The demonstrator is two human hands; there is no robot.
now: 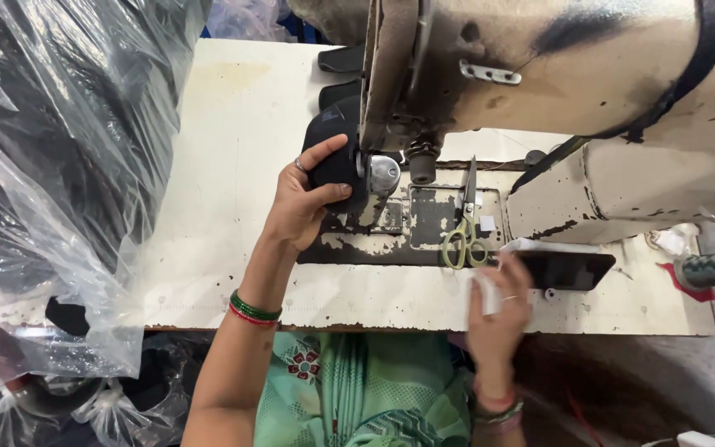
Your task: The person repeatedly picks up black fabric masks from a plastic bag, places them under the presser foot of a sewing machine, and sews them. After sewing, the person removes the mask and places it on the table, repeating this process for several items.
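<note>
Black fabric piece (333,157) | in left hand (299,207) grip (thumb on top) | at needle

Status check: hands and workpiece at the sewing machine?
Left hand grips black fabric piece at presser foot. Right hand holds white scrap. Scissors alongside.

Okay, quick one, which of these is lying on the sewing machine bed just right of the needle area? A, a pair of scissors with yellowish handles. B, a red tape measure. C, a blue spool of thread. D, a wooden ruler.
A: a pair of scissors with yellowish handles lies on the worn machine bed, between the left hand on the dark piece and the right hand.
</note>
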